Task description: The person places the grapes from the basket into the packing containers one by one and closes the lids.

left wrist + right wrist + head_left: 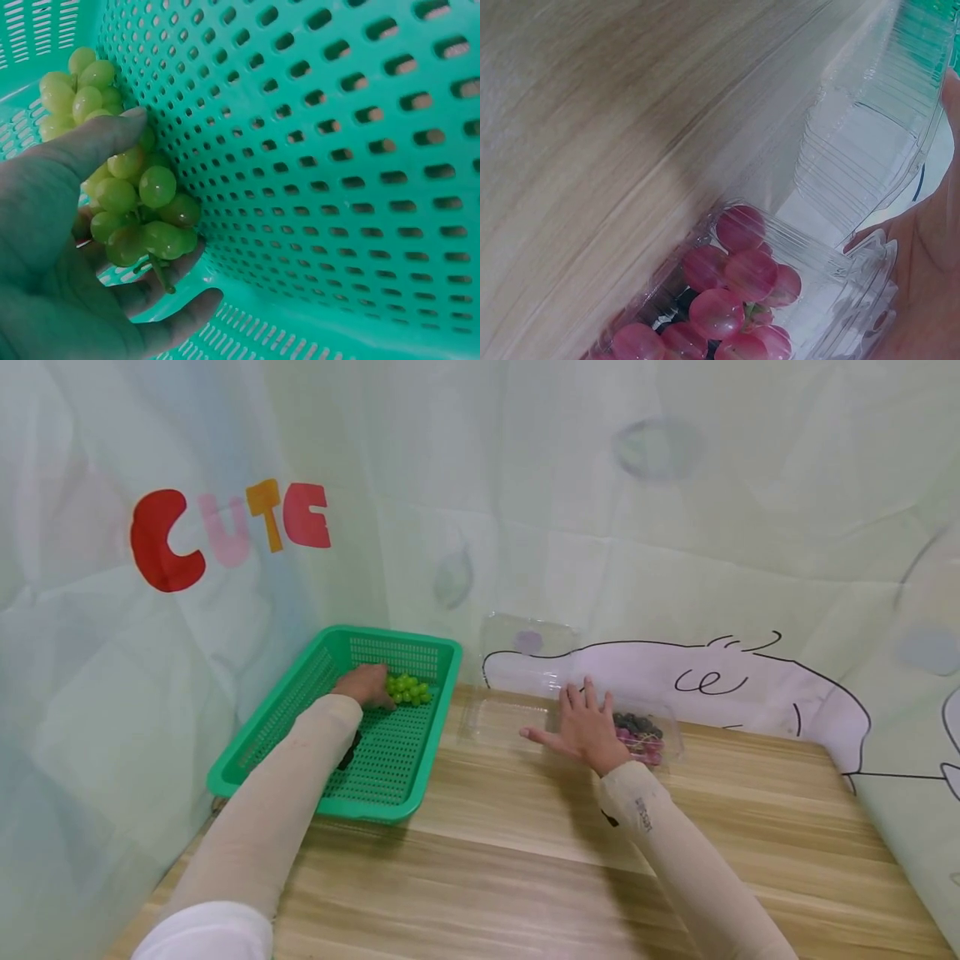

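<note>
My left hand [363, 685] is inside the green basket [416, 777] and grips a bunch of green grapes [408, 690]. In the left wrist view the thumb lies across the grapes [120, 191], with the other fingers beneath them. My right hand [585, 731] is spread flat, fingers straight, over the clear plastic boxes. The left box [510, 720] has its lid [498, 631] raised against the backdrop. In the right box lie red grapes [647, 750] and dark grapes [637, 723]. The right wrist view shows the red grapes [720, 311] close beside the hand.
A wooden tabletop [480, 877] runs beneath everything. Behind it and to the left hangs a printed fabric backdrop [420, 485], with the letters CUTE [306, 515] on its left side. The basket stands in the left back corner.
</note>
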### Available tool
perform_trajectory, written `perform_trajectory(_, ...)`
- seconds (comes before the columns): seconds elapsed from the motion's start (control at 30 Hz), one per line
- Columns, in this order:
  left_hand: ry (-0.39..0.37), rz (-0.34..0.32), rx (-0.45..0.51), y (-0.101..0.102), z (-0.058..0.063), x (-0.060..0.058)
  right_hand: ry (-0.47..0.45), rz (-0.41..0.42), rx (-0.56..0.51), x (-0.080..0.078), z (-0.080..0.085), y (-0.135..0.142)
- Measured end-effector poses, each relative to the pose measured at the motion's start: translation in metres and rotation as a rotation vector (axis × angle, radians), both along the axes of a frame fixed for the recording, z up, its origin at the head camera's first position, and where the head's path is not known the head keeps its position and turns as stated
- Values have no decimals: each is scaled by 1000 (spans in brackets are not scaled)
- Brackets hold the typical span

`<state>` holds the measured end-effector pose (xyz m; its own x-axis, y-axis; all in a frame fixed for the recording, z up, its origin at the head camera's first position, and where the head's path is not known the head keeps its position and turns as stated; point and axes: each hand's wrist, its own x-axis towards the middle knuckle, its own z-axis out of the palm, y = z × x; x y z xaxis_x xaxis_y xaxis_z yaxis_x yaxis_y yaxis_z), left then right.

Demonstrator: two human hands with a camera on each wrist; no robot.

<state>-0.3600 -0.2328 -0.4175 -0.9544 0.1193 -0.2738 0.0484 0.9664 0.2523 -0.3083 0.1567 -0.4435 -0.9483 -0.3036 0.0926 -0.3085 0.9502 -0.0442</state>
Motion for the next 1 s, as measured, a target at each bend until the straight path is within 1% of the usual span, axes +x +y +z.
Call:
perform_trajectory(0.23,29,16,-30,-2,-1,1,-11,7,4,0,1,-3)
perform_trajectory(0.43,46,17,-57,-4,-1,2,1,17,13,-1,3,-5)
perform_trajectory(0.6,62,19,-54,-4,1,5,-1,12,19,-1,4,-5)
perform_trajectory(0.73,52,18,-39,-5,2,6,-1,7,17,-1,4,-4)
perform_trajectory(1.0,0,6,8,-2,7,8,-4,7,-7,1,2,0)
